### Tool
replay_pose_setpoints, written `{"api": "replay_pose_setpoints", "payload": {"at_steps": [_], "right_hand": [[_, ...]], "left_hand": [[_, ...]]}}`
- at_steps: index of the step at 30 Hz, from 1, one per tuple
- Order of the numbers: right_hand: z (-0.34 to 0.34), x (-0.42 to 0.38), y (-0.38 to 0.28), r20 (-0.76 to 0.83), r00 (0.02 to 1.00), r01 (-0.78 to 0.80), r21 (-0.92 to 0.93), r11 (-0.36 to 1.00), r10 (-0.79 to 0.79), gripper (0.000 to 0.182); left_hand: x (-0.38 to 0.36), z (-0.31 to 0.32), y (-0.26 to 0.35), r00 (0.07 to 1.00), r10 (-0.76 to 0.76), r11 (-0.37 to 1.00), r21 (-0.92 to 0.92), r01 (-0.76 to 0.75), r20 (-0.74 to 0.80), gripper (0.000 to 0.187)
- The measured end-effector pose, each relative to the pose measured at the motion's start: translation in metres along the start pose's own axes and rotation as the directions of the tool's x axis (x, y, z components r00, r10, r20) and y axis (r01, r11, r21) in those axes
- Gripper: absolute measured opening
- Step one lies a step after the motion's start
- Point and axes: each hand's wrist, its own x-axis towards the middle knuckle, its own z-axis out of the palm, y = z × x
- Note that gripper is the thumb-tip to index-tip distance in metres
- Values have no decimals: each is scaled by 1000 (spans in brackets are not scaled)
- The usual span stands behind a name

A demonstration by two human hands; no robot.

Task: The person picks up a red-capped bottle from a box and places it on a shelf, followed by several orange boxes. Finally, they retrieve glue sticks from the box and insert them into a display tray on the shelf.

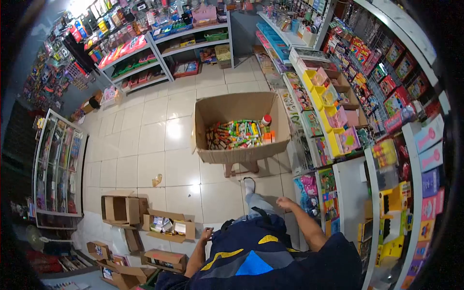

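Note:
My right hand (286, 203) hangs in the air on the right of my body, fingers loosely curled but apart, holding nothing I can see. Low at my left side is my left hand (207, 235), its fingers partly bent, with nothing visible in it. In front of me a large open cardboard box (222, 155) rests on a low stool (251, 167). Inside lie many small colourful tubes and packets (237, 134), with a white jar with a red lid (266, 120) in the corner. Neither hand touches the box.
Smaller cardboard boxes (169, 235) lie on the tiled floor (179, 169) to my left. Stocked shelves (316, 121) line the right side, and more shelving (191, 44) stands at the back. A glass display case (59, 166) is at far left. My foot (249, 185) is near the stool.

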Motion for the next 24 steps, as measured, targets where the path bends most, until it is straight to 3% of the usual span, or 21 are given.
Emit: {"api": "replay_pose_setpoints", "payload": {"at_steps": [2, 4, 6, 9, 12, 16, 17, 20, 23, 24], "right_hand": [[-31, 14, -64, -89, 985, 118, -304, 945, -151, 22], [-58, 7, -123, -131, 961, 229, -102, 968, -242, 25], [-82, 16, -168, -48, 959, 260, -231, 937, -278, 29], [-109, 4, -238, 126, 945, 300, 29, 954, -301, 31], [-139, 6, -282, 224, 884, 392, 127, 911, -411, 31], [-186, 21, -336, 224, 903, 317, 230, 920, -367, 26], [-195, 39, -339, 195, 885, 366, 273, 890, -424, 24], [-217, 96, -347, 10, 923, 358, 354, 864, -386, 24], [-236, 162, -334, -5, 968, 238, 324, 916, -250, 31], [-238, 185, -330, -54, 989, 148, 309, 939, -139, 32]], "left_hand": [[9, -3, 51, 999, -32, 999, 42, 32, -19, 51], [38, -11, 80, 1000, -6, 999, -50, 5, -21, 51], [63, -17, 117, 999, 3, 1000, -27, -4, -50, 51], [83, -17, 166, 993, 77, 996, -30, -80, -94, 51], [83, -12, 208, 997, 67, 998, 14, -67, -24, 51], [79, 0, 224, 992, 92, 995, 42, -89, -90, 45], [80, 1, 216, 992, 79, 997, -15, -80, -97, 46], [73, 5, 189, 997, -45, 970, -242, 26, -70, 49], [43, 8, 177, 994, -102, 982, -165, 95, -32, 52], [40, 7, 169, 989, -144, 981, -136, 140, -19, 53]]}}
